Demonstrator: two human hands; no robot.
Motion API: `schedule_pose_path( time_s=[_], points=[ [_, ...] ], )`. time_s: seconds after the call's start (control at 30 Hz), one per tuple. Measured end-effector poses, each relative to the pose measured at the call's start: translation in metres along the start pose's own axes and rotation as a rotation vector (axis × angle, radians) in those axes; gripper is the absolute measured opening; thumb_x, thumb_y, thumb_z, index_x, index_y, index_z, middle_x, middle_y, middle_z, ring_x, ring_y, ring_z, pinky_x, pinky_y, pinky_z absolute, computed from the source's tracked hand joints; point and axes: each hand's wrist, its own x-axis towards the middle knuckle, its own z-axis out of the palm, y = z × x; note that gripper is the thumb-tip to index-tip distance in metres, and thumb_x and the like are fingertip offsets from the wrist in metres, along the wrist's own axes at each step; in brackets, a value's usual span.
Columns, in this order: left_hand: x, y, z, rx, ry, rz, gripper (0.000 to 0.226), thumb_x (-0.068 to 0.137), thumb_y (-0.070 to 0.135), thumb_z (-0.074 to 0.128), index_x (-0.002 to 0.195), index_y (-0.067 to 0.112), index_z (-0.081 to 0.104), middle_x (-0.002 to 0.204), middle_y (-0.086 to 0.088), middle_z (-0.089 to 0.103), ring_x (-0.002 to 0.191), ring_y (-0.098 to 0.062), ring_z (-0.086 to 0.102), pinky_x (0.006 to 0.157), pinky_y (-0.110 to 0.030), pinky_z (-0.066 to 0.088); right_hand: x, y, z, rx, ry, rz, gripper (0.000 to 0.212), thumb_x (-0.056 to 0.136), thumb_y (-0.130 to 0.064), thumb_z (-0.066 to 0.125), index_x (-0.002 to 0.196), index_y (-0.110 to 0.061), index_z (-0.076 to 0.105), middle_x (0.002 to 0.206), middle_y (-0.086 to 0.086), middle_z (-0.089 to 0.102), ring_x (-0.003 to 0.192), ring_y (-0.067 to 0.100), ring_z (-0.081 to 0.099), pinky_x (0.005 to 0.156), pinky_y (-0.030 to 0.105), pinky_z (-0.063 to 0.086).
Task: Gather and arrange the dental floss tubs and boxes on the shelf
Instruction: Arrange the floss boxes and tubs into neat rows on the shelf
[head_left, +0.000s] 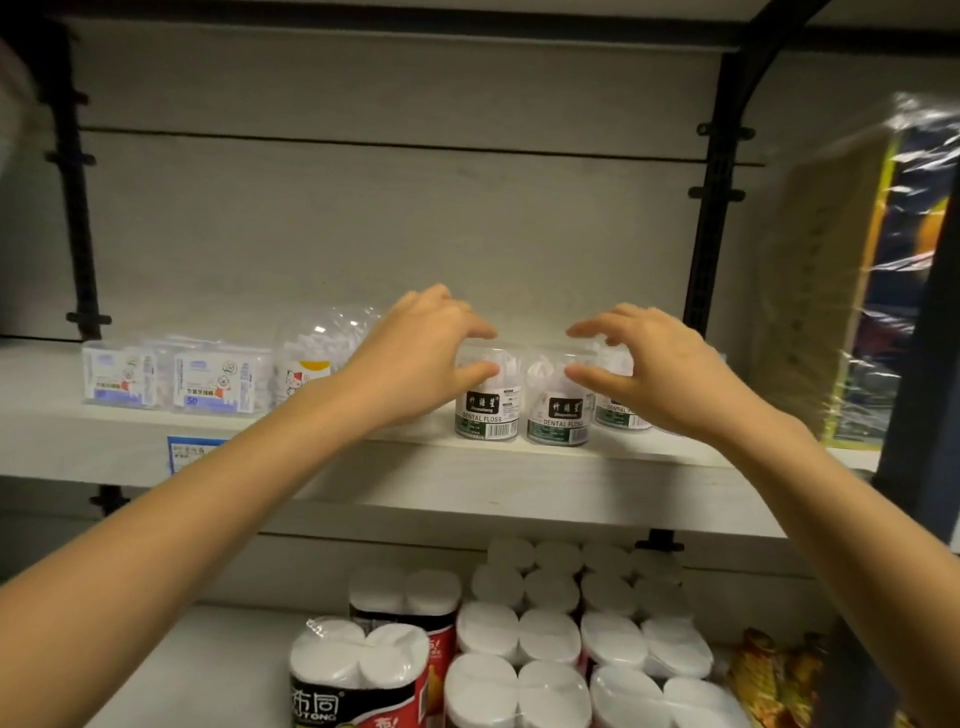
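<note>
I am holding my left hand (415, 358) loose, its fingers bent and the thumb apart from the forefinger with nothing pinched between them. It is hanging in front of the first dental floss tub (487, 410), and I cannot tell whether the thumb tip is touching the clear lid. My right hand (660, 369) is mirroring it, spread and curved, grasping nothing that I can see. Its thumb is lying across the top of the middle tub (558, 415), and its palm is covering most of the third tub (621, 413), so only part of that label is showing. Both hands are looking slightly blurred.

The three tubs are standing upright, side by side, near the front edge of the shelf (467, 483). Further left, my forearm is partly hiding a cartoon-printed tub (311, 358), and beyond it two floss boxes (120, 379) are standing together. A blue price tag (192, 452) is peeking out under my arm. Below, tissue roll packs (519, 649) are being cut off by the frame edge.
</note>
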Motion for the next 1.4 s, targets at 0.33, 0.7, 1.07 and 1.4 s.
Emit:
schedule_pose_path(
  time_s=[0.33,0.7,1.07,1.4],
  points=[
    [0.050,-0.001,0.007,0.118,-0.076,-0.003,0.030,0.076,0.036,0.072,0.098,0.017,0.072,0.103,-0.001,0.072,0.101,-0.022,0.061,0.088,-0.029,0.034,0.059,0.008,0.017,-0.107,-0.124,0.009,0.025,0.080,-0.038,0.065,0.103,-0.027,0.065,0.108,-0.008,0.068,0.100,0.020,0.061,0.082,0.032,0.045],
    [0.086,-0.018,0.026,0.116,-0.217,-0.068,0.024,0.072,0.028,0.076,0.093,0.017,0.073,0.104,0.002,0.073,0.105,-0.018,0.061,0.092,-0.031,0.032,0.098,0.019,0.043,-0.152,-0.169,0.060,0.023,0.080,-0.035,0.065,0.102,-0.027,0.064,0.113,-0.006,0.066,0.108,0.025,0.058,0.087,0.034,0.047],
    [0.085,0.010,0.022,0.063,-0.001,-0.106,0.042,0.083,0.048,0.058,0.112,0.019,0.066,0.117,-0.002,0.067,0.114,-0.021,0.056,0.098,-0.032,0.032,0.076,0.031,-0.005,-0.008,-0.156,0.085,0.043,0.088,-0.039,0.054,0.128,-0.022,0.054,0.133,0.001,0.057,0.120,0.022,0.054,0.104,0.038,0.040],
    [0.093,0.084,0.059,-0.235,-0.130,-0.057,0.052,0.085,0.057,0.048,0.117,0.019,0.064,0.124,0.000,0.064,0.114,-0.022,0.057,0.100,-0.034,0.032,0.013,0.098,-0.035,-0.108,-0.247,0.344,0.050,0.089,-0.045,0.051,0.131,-0.019,0.050,0.135,0.005,0.054,0.122,0.025,0.051,0.103,0.038,0.041]
  ],
)
